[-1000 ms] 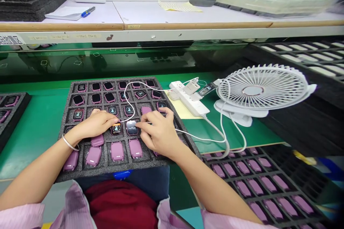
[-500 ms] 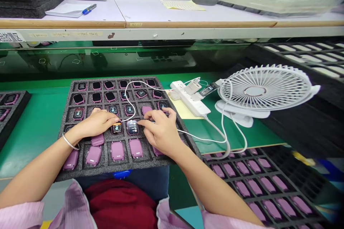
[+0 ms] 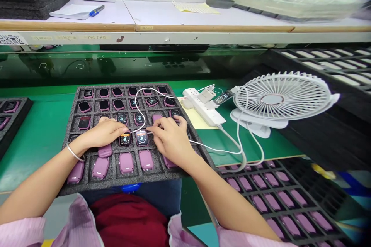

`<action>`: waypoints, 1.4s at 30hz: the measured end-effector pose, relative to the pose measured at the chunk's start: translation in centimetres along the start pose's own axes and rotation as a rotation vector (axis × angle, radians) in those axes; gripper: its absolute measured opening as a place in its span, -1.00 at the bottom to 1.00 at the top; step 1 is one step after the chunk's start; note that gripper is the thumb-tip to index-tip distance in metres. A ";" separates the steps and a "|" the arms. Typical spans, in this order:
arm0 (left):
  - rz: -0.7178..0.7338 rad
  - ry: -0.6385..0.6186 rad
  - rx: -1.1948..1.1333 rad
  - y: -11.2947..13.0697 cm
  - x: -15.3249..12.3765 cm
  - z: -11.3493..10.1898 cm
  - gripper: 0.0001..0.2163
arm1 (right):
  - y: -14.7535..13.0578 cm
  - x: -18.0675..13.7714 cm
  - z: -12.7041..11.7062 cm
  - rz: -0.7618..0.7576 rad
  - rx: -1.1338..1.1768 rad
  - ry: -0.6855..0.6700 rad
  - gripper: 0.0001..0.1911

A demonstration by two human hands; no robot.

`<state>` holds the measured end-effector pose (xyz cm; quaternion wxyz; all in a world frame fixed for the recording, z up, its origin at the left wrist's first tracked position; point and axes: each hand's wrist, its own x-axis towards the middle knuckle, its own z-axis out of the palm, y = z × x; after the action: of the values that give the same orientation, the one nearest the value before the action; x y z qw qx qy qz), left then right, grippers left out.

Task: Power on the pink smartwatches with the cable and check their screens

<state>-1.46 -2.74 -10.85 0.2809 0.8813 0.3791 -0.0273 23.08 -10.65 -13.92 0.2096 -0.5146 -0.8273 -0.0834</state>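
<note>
A dark foam tray [image 3: 72,131] holds rows of purple smartwatches, some face up with lit screens, the nearest row face down. My left hand [image 3: 102,133] lies on the tray with fingers closed. Its fingertips meet the end of a looping white cable [image 3: 138,110] beside a lit watch [image 3: 125,139]. My right hand [image 3: 171,139] rests to the right, fingers pinched at a second white cable [image 3: 220,149] just above another lit watch [image 3: 142,138]. A bracelet is on my left wrist.
A white power strip [image 3: 204,110] and a white desk fan [image 3: 278,98] stand right of the tray on the green mat. More foam trays of purple watches lie at bottom right [image 3: 278,200] and far left [image 3: 11,117]. A raised shelf runs behind, with people beyond.
My right hand has slid slightly up and left, off the right lit watch's screen to the cable above it. That screen now shows clearly. My left hand has barely moved.
</note>
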 end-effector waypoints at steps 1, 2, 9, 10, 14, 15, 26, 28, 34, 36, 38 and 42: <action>-0.008 0.000 0.003 0.0 0.0 0.0 -0.57 | 0.0 -0.2 -0.2 -0.031 0.011 0.037 -0.72; -0.011 0.000 0.003 0.0 0.0 0.0 -0.57 | 0.0 -0.4 -0.4 -0.074 0.023 0.070 -0.73; 0.035 0.031 -0.003 -0.4 0.1 0.3 -0.57 | -0.4 -0.6 -0.4 -0.111 -0.014 0.100 -0.75; 0.032 0.029 0.000 -0.4 0.1 0.3 -0.57 | -0.4 -0.5 -0.2 -0.074 -0.044 0.073 -0.77; 0.036 0.014 -0.001 -0.3 0.0 0.2 -0.57 | -0.5 -0.1 0.4 -0.022 -0.126 -0.072 -0.78; 0.046 0.002 -0.013 -0.2 -0.1 0.1 -0.57 | -0.5 0.0 0.5 -0.020 -0.133 -0.094 -0.78; -0.020 0.046 -0.046 0.5 -0.1 -0.2 -0.72 | -1.0 0.6 0.4 0.045 -0.225 0.041 -0.73; -0.101 0.130 -0.064 0.8 0.0 -0.2 -0.79 | -0.2 0.6 -0.2 0.133 -0.211 0.134 -0.75; -0.097 0.670 -0.108 1.7 -3.7 -3.0 -0.81 | 3.7 -0.2 -3.3 0.330 0.301 0.244 -0.86; -0.139 0.773 -0.156 1.7 -6.6 -4.1 -0.78 | 4.2 -1.3 -4.2 0.331 0.409 0.186 -0.87; -0.127 0.784 -0.153 1.3 -9.7 -4.3 -0.77 | 4.4 -2.8 -4.8 0.291 0.460 0.130 -0.89; -0.055 0.552 -0.126 -0.2 -14.5 -1.9 -0.76 | 4.6 -6.1 -5.2 0.229 0.425 0.079 -0.85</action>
<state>-12.22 -11.11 -5.55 0.2205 0.8256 0.4659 0.2298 30.89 -15.36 -12.23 0.3534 -0.5458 -0.7536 0.0968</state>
